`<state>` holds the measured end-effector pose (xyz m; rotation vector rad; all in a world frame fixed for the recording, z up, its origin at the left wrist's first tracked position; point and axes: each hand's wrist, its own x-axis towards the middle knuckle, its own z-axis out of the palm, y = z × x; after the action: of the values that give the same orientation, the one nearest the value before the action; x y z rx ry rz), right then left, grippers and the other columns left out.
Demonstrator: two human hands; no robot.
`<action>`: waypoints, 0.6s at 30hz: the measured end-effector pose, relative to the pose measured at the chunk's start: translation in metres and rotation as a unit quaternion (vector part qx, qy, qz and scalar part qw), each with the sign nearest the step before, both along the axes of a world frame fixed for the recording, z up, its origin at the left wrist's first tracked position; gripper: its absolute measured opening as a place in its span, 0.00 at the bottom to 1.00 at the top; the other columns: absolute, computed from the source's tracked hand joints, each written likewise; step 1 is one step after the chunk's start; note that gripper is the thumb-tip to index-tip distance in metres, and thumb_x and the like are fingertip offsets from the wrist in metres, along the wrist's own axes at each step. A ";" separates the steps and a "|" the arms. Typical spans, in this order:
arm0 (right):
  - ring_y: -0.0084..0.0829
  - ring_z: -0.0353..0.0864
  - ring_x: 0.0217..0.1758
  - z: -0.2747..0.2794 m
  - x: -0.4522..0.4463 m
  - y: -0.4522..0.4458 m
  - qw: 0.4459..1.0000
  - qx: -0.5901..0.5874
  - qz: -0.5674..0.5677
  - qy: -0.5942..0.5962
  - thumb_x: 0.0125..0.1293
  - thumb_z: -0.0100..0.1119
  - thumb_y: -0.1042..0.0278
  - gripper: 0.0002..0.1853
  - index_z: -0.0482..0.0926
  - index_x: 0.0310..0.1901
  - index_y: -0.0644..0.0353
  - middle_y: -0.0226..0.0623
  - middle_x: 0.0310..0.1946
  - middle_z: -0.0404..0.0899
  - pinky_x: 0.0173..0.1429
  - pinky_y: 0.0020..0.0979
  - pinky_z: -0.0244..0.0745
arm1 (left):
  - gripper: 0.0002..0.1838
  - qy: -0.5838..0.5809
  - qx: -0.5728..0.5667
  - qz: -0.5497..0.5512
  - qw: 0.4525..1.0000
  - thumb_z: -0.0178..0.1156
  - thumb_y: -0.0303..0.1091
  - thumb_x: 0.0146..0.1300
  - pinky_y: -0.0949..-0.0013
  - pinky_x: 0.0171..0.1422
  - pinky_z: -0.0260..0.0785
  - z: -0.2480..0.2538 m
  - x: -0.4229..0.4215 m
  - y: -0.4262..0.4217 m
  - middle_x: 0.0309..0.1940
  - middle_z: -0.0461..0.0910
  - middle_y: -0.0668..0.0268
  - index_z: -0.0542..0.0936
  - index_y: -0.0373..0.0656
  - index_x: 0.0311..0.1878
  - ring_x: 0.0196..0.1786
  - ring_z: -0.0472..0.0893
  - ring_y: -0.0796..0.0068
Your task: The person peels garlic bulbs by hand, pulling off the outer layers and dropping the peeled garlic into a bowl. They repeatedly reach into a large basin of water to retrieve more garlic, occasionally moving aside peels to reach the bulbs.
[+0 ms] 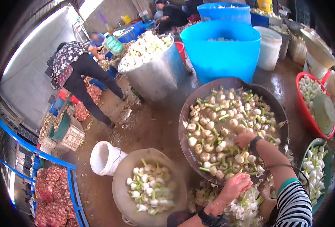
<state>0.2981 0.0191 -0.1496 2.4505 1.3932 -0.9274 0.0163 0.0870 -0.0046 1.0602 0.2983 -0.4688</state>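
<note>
Your left hand (233, 187) is cupped open, apart from your right hand (246, 139), its grip hidden among green-stemmed white bulbs (233, 122). Round dark metal pan (231, 81) sits near, likely for reach.

Bright blue tub (221, 53) at far centre; red basin (331, 113) right; black-and-white striped sleeve (294, 204) near; white bucket (106, 158) near left.

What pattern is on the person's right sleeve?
The right sleeve has dark and white stripes, best seen in the head view.
</note>
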 end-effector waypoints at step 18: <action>0.19 0.72 0.36 0.178 -0.206 -0.045 0.604 0.604 -0.443 0.272 0.68 0.52 0.60 0.15 0.75 0.43 0.67 0.29 0.34 0.76 0.42 0.23 0.70 | 0.35 -0.188 0.287 0.267 0.901 0.68 0.28 0.46 0.61 0.52 0.69 0.002 0.013 -0.004 0.47 0.71 0.55 0.63 0.37 0.58 0.49 0.74 0.59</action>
<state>0.0924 -0.0263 0.0282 4.5020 0.8659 -1.1234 0.0293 0.0832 -0.0023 1.5461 0.3744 0.3493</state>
